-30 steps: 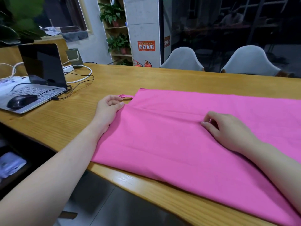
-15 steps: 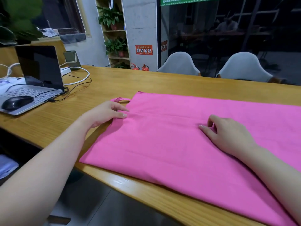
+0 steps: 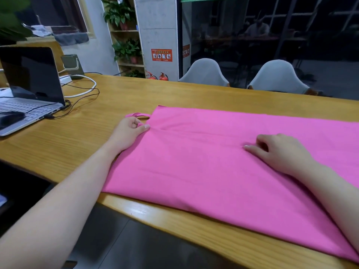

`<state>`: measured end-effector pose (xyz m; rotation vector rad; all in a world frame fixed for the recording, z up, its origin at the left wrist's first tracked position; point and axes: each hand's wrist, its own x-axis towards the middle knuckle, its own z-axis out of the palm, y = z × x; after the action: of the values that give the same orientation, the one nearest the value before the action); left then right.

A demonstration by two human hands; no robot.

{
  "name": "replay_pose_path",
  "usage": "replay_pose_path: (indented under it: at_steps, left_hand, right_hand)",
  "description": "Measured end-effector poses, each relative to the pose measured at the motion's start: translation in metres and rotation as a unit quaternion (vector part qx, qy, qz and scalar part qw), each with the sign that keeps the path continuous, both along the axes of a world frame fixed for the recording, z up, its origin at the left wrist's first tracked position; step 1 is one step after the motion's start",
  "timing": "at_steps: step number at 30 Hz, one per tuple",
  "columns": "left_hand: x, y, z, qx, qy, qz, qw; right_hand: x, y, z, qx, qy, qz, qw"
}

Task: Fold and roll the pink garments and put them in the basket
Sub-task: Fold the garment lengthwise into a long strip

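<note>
One pink garment [image 3: 223, 167], flat, smooth, spread on wooden table [image 3: 120, 98].
Left hand [image 3: 129, 133] pinches its edge by the laptop [image 3: 29, 90]; right hand [image 3: 279, 152] pinches a central crease.

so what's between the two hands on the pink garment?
Head view: only bare pink garment lies between the left hand and right hand, with a faint crease line running across it. Nothing else rests there.
</note>
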<state>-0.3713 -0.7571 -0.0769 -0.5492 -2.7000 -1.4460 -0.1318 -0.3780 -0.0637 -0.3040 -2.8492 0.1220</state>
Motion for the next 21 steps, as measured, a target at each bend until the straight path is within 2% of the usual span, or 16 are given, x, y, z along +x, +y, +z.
replay_pose_path:
  at_steps: [2, 5, 9, 11, 13, 17, 21]
  left_hand:
    - [0.000, 0.000, 0.000, -0.055, 0.038, 0.009, 0.998]
    - [0.004, 0.003, 0.013, -0.102, 0.037, 0.013, 0.994]
    - [0.007, -0.002, 0.030, -0.048, -0.010, 0.020, 0.999]
    - [0.011, -0.004, 0.035, -0.024, -0.028, 0.032, 0.999]
    - [0.012, -0.001, 0.043, -0.016, -0.038, 0.034, 0.999]
    - [0.000, 0.021, 0.073, 0.021, -0.062, 0.034, 0.997]
    - [-0.036, 0.062, 0.076, -0.068, -0.036, 0.076, 0.994]
  right_hand:
    - [0.000, -0.006, -0.004, -0.004, 0.010, -0.004, 1.000]
    - [0.006, -0.010, 0.003, -0.009, 0.005, -0.017, 1.000]
    - [0.019, -0.005, 0.009, -0.037, -0.001, -0.033, 0.999]
    - [0.021, -0.002, 0.011, -0.084, -0.004, -0.019, 0.996]
    - [0.018, 0.006, 0.023, -0.132, 0.024, -0.003, 0.991]
    - [-0.005, 0.029, 0.060, -0.150, 0.045, 0.007, 0.988]
    - [-0.049, 0.059, 0.067, -0.128, 0.013, -0.005, 0.992]
